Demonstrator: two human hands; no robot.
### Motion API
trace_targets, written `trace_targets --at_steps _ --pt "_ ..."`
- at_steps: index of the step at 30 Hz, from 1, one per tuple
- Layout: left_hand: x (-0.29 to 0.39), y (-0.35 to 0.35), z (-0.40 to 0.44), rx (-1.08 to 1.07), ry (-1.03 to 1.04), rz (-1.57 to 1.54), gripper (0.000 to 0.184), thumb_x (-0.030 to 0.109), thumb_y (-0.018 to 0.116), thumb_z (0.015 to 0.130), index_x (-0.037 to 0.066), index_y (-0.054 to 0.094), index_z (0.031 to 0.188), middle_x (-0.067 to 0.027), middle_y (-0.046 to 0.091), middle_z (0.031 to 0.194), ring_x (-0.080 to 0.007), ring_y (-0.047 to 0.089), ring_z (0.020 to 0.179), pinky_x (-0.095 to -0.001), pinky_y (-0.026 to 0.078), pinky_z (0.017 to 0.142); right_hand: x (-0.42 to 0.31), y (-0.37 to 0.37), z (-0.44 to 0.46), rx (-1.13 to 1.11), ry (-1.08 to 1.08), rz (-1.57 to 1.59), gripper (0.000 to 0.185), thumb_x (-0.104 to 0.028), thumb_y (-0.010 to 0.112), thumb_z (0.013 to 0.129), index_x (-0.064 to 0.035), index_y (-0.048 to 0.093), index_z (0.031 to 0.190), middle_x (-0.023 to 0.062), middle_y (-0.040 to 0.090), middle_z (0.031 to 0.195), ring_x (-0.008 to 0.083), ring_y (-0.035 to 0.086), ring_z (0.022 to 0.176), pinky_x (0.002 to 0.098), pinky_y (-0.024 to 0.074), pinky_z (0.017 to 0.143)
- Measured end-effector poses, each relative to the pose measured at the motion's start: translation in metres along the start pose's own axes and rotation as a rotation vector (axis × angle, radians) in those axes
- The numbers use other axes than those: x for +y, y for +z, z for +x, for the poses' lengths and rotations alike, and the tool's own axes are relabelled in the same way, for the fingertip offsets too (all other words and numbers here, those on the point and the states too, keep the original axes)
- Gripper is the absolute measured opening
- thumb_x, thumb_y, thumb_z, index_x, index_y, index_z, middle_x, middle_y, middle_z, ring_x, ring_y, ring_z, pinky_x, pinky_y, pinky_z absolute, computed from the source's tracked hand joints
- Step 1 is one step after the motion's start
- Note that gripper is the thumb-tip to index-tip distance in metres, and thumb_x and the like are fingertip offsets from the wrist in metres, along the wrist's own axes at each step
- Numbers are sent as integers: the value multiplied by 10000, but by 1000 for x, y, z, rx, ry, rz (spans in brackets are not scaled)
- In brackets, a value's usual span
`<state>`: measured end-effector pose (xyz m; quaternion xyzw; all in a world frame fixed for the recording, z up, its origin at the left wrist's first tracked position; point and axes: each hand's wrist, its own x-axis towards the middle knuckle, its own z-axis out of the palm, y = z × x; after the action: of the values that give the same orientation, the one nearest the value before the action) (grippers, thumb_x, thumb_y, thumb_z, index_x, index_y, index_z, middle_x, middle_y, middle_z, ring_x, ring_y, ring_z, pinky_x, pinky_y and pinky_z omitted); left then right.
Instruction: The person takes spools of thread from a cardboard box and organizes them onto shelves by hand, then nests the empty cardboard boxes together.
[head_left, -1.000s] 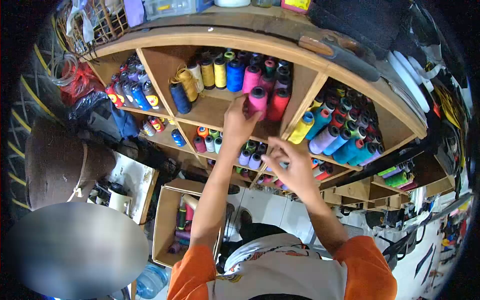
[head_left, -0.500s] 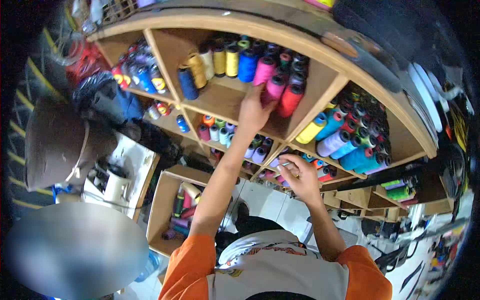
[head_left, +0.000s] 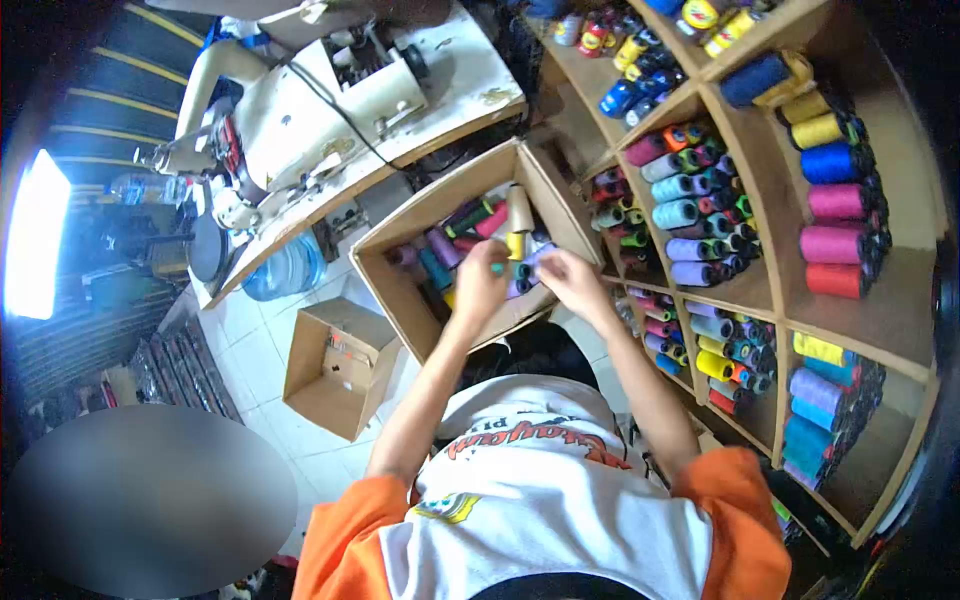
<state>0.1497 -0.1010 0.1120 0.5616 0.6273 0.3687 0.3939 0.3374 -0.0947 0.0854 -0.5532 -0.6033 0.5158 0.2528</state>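
Both of my hands are over an open cardboard box [head_left: 384, 222] that holds thread spools in several colours. My left hand [head_left: 482, 280] has its fingers curled, with a small teal patch at the fingertips; what it holds, if anything, is unclear. Close by on the right, my right hand [head_left: 572, 280] has its fingers pinched together near a pale lilac piece [head_left: 541, 250], and its grip is partly hidden. Inside the box lie a beige cone [head_left: 518, 209], a yellow spool [head_left: 515, 245], a pink spool [head_left: 491, 220] and a purple spool [head_left: 443, 246].
Wooden shelving [head_left: 765, 190] with rows of thread spools stands to the right. A sewing machine [head_left: 300, 110] sits on a table [head_left: 460, 85] at upper left. A smaller cardboard box [head_left: 335, 375] and a blue water jug [head_left: 285, 268] are on the tiled floor.
My view has turned left and down, from the shelf to the box. My left hand has left the pink spools on the shelf, and both hands have come together over the box.
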Motion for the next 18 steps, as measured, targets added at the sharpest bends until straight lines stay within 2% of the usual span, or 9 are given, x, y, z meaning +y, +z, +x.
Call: trace_targets --at_steps 1,3,4,5,10,13,14,17,18 --pt "-25 -19 -10 -28 -131 -3 214 46 618 749 1 608 958 -199 621 885 -342 632 848 -392 505 742 -30 12 18 33 111 -53 279 -161 669 822 4 603 1037 100 672 926 146 637 843 268 503 755" --pt "-46 -58 -20 -107 -230 288 181 68 619 795 -11 619 958 -173 652 937 -282 654 842 -337 506 759 18 50 82 124 253 -285 419 -324 702 755 3 616 1002 161 670 943 262 658 878 345 512 775" --pt "-55 -71 -23 -100 -261 272 181 76 614 803 -12 618 961 -183 649 942 -295 651 845 -347 507 764 20 59 112 114 346 -484 455 -359 711 735 2 616 995 184 663 958 328 645 897 390 515 778" --pt "-63 -81 -26 -97 -297 254 183 84 608 811 -13 617 965 -193 645 948 -308 648 849 -357 508 770 46 76 136 293 357 -589 448 -367 707 737 8 615 964 213 648 982 366 625 924 430 513 785" --pt "-75 -103 -4 -108 -212 282 210 85 628 790 1 596 980 -179 587 912 -324 615 832 -377 501 744 99 110 189 294 703 -651 538 -405 711 712 11 592 1032 227 626 1052 362 612 994 441 512 830" --pt "-88 -93 25 -173 -206 297 244 84 638 767 8 591 993 -188 584 938 -360 596 842 -409 492 757 94 106 193 258 782 -614 506 -301 694 712 27 546 1068 206 603 1088 355 590 1035 454 494 866" --pt "-94 -87 38 -195 -137 305 310 86 611 747 17 563 1046 -210 576 949 -385 591 860 -447 496 743 90 104 188 253 724 -633 491 -334 698 706 25 583 1021 211 639 990 343 621 974 451 504 838" --pt "-130 -45 82 -182 -197 338 490 134 646 752 17 484 1199 -272 562 1068 -425 557 988 -462 469 843 92 84 174 116 766 -478 531 -387 721 680 22 621 1003 224 660 890 342 651 885 438 514 802" --pt "-146 -29 99 -288 -288 352 600 169 654 750 5 407 1272 -295 512 1157 -429 514 1070 -457 443 901 83 76 160 102 744 -401 507 -418 720 694 3 648 967 167 662 798 298 657 792 407 509 732"
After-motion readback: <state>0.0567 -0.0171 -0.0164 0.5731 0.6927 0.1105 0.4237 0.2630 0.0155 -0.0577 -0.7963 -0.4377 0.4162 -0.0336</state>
